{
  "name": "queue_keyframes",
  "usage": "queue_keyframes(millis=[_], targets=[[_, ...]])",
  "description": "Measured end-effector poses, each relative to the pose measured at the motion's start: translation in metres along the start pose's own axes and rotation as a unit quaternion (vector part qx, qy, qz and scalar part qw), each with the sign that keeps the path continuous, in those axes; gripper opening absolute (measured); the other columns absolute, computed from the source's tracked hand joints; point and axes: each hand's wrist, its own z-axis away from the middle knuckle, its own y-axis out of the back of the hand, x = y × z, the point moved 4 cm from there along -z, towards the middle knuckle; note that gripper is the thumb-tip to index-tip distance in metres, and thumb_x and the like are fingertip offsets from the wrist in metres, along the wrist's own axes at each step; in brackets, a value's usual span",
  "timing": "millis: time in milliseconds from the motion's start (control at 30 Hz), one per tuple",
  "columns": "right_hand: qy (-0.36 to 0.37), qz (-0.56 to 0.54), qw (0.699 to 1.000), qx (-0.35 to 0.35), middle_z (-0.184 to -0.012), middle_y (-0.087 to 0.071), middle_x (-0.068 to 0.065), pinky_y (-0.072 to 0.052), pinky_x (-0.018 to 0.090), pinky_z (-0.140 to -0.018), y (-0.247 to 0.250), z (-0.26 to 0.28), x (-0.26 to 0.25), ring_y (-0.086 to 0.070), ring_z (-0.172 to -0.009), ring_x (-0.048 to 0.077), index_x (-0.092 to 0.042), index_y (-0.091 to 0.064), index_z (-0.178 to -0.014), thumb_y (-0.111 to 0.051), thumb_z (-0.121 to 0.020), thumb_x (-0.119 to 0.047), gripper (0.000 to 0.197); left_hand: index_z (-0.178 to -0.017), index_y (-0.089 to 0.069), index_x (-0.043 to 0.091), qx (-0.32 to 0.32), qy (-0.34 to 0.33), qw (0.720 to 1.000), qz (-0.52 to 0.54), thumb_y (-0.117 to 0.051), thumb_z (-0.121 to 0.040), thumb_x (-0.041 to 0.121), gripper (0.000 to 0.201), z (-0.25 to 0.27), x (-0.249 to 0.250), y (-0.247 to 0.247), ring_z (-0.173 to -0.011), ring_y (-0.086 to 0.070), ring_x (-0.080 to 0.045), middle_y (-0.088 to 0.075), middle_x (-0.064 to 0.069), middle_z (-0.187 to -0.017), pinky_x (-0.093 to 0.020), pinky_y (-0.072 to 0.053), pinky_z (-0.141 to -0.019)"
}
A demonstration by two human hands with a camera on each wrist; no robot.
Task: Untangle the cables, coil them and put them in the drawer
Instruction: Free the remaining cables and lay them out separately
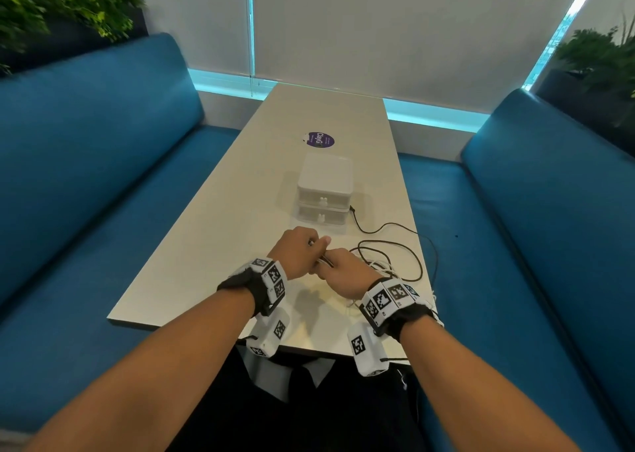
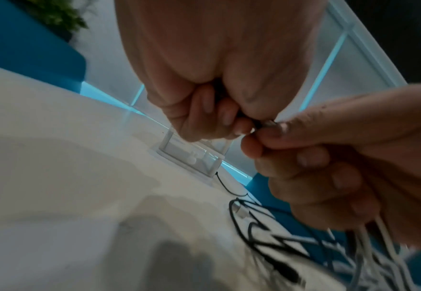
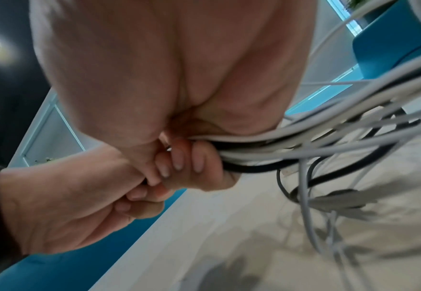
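A: Where are the hands?

B: Both are above the near part of the table, close together, knuckles almost touching. The left hand has its fingers curled, and it pinches a small dark plug end between thumb and fingertips. In the left wrist view the metal tip of this plug sits exactly where the two hands meet.

A: And the right hand?

B: The right hand is closed around a bundle of cables. In the right wrist view several white cables and a black cable pass together through its curled fingers and hang out to the side in loose loops.

A: So the cables are still mixed?

B: Yes. The white cable and the black cable lie in one tangle on the table, just to the right of the right hand. One end of the black cable reaches the right side of the drawer unit.

A: Where is the drawer unit?

B: The white drawer unit stands in the middle of the table, beyond the hands. It has two drawers, one above the other, each with a small knob. Both are closed.

A: Anything else?

B: A round purple sticker is on the table behind the unit. Blue benches stand at both sides, with green plants behind them.
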Motion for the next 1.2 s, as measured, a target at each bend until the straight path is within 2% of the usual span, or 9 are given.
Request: queue_keyframes(millis=[100,167,433,567,633,733,833,1000,1200], targets=[[-0.009,-0.045,0.999,0.019,-0.069,-0.053,0.001,-0.038,0.033,-0.061,0.003,-0.002,0.007,-0.046,-0.061,0.017,-0.008,-0.058,-0.084,-0.053,-0.095,-0.033,0.028,-0.054,-0.043,0.014,-0.009,0.009,1.000,0.016,-0.055,-0.097,0.043,0.053,-0.008,0.000,0.006,-0.049,-0.044,-0.017,-0.050,0.001,-0.051,-0.029,-0.037,-0.054],[-0.013,-0.045,0.999,0.026,-0.072,-0.055,0.002,-0.041,0.036,-0.064,0.003,-0.002,0.012,-0.050,-0.064,0.018,-0.011,-0.057,-0.086,-0.052,-0.094,-0.036,0.027,-0.052,-0.038,0.014,-0.020,0.008,1.000,0.018,-0.057,-0.096,0.044,0.056,-0.010,0.001,0.008,-0.049,-0.037,-0.016,-0.042,0.000,-0.050,-0.029,-0.033,-0.054],[-0.006,-0.005,1.000,0.007,-0.066,-0.057,-0.006,-0.043,0.030,-0.062,-0.001,-0.002,0.014,-0.052,-0.058,0.013,-0.020,-0.056,-0.078,-0.052,-0.095,-0.036,0.024,-0.061,-0.049,0.007,-0.038,0.028,0.999,0.008,-0.056,-0.094,0.051,0.056,-0.010,-0.010,0.006,-0.053,-0.041,-0.019,-0.049,-0.008,-0.058,-0.033,-0.038,-0.059],[-0.005,0.005,1.000,-0.002,-0.066,-0.058,-0.008,-0.046,0.032,-0.065,-0.003,-0.001,0.012,-0.054,-0.059,0.011,-0.024,-0.060,-0.078,-0.049,-0.095,-0.034,0.023,-0.056,-0.045,0.013,-0.059,0.048,0.997,0.020,-0.055,-0.096,0.050,0.056,-0.007,-0.008,0.007,-0.039,-0.039,-0.011,-0.051,-0.002,-0.052,-0.024,-0.034,-0.048],[-0.020,-0.027,0.999,-0.023,-0.065,-0.058,-0.005,-0.047,0.031,-0.062,-0.003,0.001,0.012,-0.053,-0.056,0.012,-0.020,-0.065,-0.086,-0.048,-0.095,-0.027,0.020,-0.057,-0.047,0.013,-0.077,0.046,0.996,0.024,-0.054,-0.096,0.052,0.055,-0.007,-0.009,0.006,-0.037,-0.040,-0.011,-0.054,-0.004,-0.053,-0.023,-0.034,-0.045],[-0.041,-0.074,0.994,-0.063,-0.067,-0.055,0.000,-0.046,0.019,-0.057,-0.003,0.004,0.010,-0.052,-0.057,0.011,-0.006,-0.062,-0.107,-0.042,-0.101,-0.016,0.023,-0.058,-0.049,0.013,-0.088,0.039,0.995,0.030,-0.053,-0.096,0.054,0.055,-0.007,-0.012,0.006,-0.041,-0.043,-0.016,-0.059,-0.013,-0.056,-0.025,-0.036,-0.047],[-0.047,-0.078,0.993,-0.075,-0.068,-0.055,0.001,-0.046,0.021,-0.057,-0.003,0.003,0.012,-0.051,-0.058,0.012,-0.008,-0.059,-0.109,-0.041,-0.101,-0.015,0.021,-0.060,-0.050,0.013,-0.096,0.030,0.994,0.029,-0.051,-0.096,0.054,0.055,-0.007,-0.012,0.005,-0.043,-0.045,-0.018,-0.063,-0.016,-0.059,-0.026,-0.037,-0.049],[-0.024,0.104,0.994,-0.014,-0.085,-0.065,0.005,-0.049,0.040,-0.075,0.001,-0.002,0.021,-0.060,-0.076,0.022,-0.013,-0.054,-0.093,-0.045,-0.097,-0.040,0.029,-0.058,-0.043,0.012,-0.051,0.013,0.998,-0.023,-0.050,-0.100,0.042,0.052,-0.010,-0.010,0.011,-0.050,-0.043,-0.018,-0.052,-0.005,-0.055,-0.029,-0.037,-0.057],[0.002,0.198,0.980,-0.009,-0.089,-0.060,0.011,-0.046,0.040,-0.074,0.004,0.002,0.021,-0.056,-0.081,0.030,-0.017,-0.043,-0.091,-0.037,-0.103,-0.043,0.029,-0.058,-0.038,0.013,0.009,0.026,0.998,-0.061,-0.047,-0.100,0.029,0.046,-0.011,-0.011,0.028,-0.052,-0.037,-0.021,-0.044,-0.004,-0.055,-0.031,-0.031,-0.054]])
